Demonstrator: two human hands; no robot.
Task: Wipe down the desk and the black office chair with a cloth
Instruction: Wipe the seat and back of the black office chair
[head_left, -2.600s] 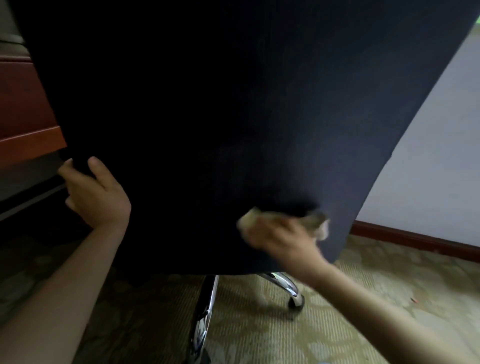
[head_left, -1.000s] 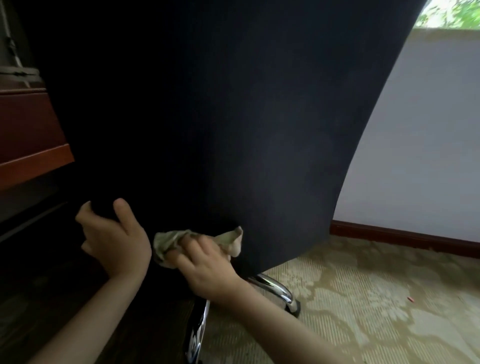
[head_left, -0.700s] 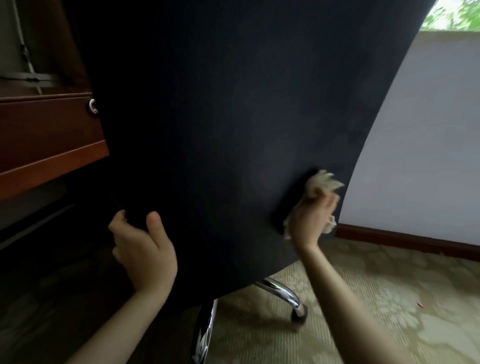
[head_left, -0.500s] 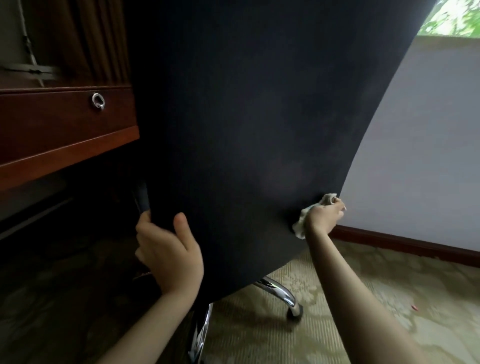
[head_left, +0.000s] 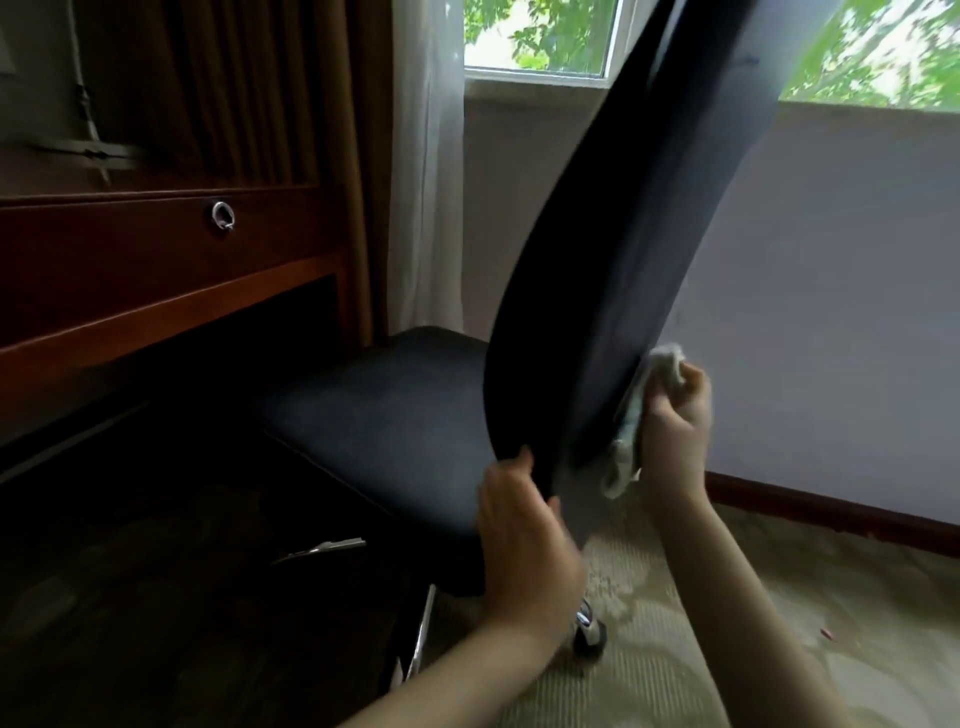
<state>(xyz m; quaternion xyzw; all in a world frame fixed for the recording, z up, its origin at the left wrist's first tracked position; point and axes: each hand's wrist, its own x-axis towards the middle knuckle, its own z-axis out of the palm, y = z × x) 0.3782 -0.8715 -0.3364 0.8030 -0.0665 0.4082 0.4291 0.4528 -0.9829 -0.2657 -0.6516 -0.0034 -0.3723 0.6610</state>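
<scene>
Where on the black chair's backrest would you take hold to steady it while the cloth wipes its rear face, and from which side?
Probably the lower edge of the backrest, just above the seat, coming from the desk side, opposite the cloth. The panel is thin there, so fingers can wrap it, as the left hand does, leaving the rear face free for the right hand.

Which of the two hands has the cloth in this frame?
The right hand, pressing the crumpled cloth against the rear of the black backrest. The left hand has none; it only grips the backrest's lower edge.
</scene>
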